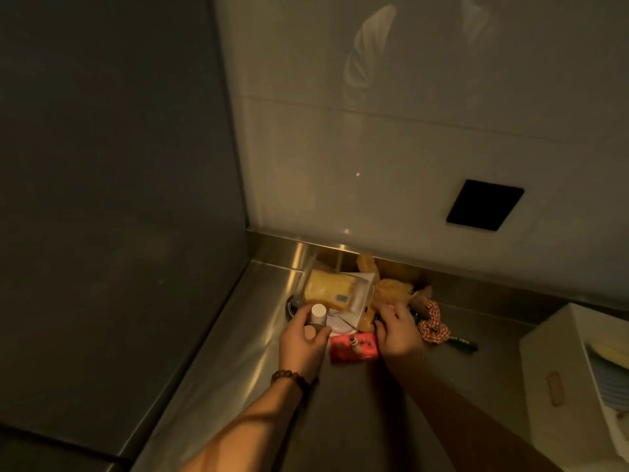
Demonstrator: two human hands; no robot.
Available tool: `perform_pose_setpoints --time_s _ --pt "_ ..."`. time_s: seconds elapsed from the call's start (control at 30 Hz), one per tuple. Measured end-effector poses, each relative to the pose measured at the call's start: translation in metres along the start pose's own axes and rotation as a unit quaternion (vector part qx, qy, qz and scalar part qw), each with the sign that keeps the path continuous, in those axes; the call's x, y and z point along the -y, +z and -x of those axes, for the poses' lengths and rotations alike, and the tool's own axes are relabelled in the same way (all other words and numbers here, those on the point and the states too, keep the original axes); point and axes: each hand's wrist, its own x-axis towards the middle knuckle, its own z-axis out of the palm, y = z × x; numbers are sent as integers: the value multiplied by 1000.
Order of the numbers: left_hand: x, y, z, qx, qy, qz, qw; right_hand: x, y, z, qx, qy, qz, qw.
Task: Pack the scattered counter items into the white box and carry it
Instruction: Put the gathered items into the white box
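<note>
A heap of items lies in the back corner of the steel counter (pixel 238 352). It includes a yellow packet (pixel 328 289), a white carton (pixel 361 294), a tan plush toy (pixel 391 288), a red checked scrunchie (pixel 432 327) and a red packet (pixel 354 349) with a small tube on it. My left hand (pixel 303 345) is closed around a small white-capped bottle (pixel 80 313) at the heap's left side. At the right side, my right hand (pixel 398 332) rests with fingers curled beside the plush toy; what it grips is hidden. A white box (pixel 558 362) stands at the far right.
A dark pen (pixel 461 345) lies right of the scrunchie. The white box has stacked plates (pixel 609 379) showing at its edge. A grey panel (pixel 119 199) walls the left side; a white backsplash with a black square (pixel 485 206) runs behind. A dark round rim (pixel 291 306) shows under the heap.
</note>
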Motion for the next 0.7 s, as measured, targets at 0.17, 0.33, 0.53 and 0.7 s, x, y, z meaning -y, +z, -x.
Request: perform_pose_setpoints --time_s 0.17,0.33,0.53,0.7 --pt "-7 -3 3 9 4 6 1000 1 -8 1 -14 -15 -46 999" --pt "-43 -13 10 4 61 -4 998 14 -38 11 -86 -54 -122 987" --pt "-115 10 35 54 154 8 987 12 -103 36 -109 -67 -182 975" --pt "-166 72 79 108 204 14 973 -42 -174 74 -143 -58 -159 975"
